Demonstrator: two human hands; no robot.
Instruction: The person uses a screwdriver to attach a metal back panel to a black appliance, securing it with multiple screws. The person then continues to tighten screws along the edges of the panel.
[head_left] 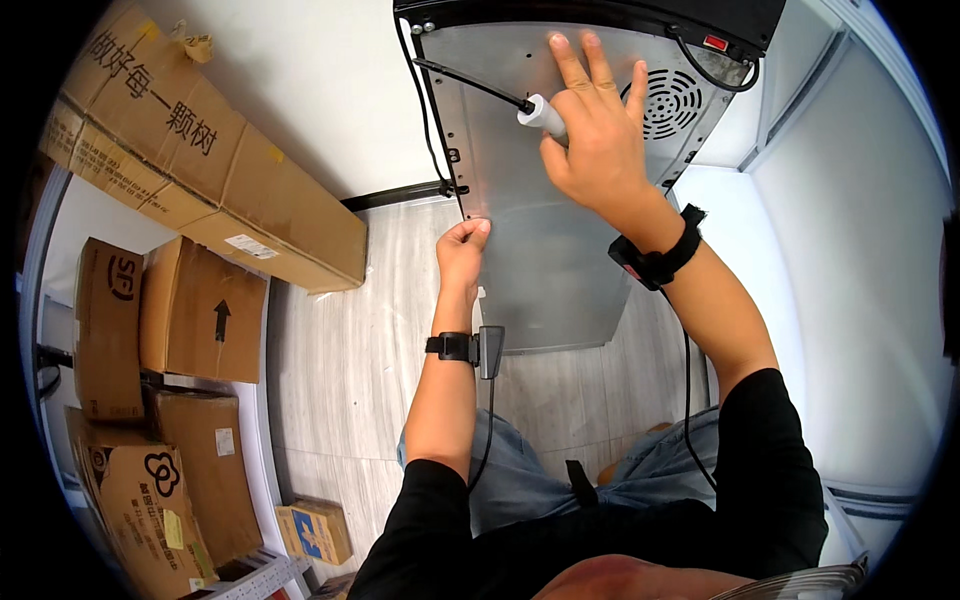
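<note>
A tall grey metal panel point(545, 250) forms the back of a black-topped cabinet in front of me. My right hand point(600, 140) lies against its upper part with several fingers stretched out. A screwdriver is tucked at the thumb side of this hand. Its light handle point(541, 117) shows partly, and its dark shaft point(470, 83) points to the panel's upper left edge. My left hand point(463, 250) is at the panel's left edge, thumb and fingers pinched together beside a small hole. Whatever is between them is too small or hidden to make out.
A black cable point(428, 110) runs down the cabinet's left side. At the top right sit a red switch point(715, 43), a looped cord and a round vent point(672, 103). A long cardboard box point(230, 170) stands left; several cartons point(205, 315) fill a shelf. A small box point(315, 532) rests on the floor.
</note>
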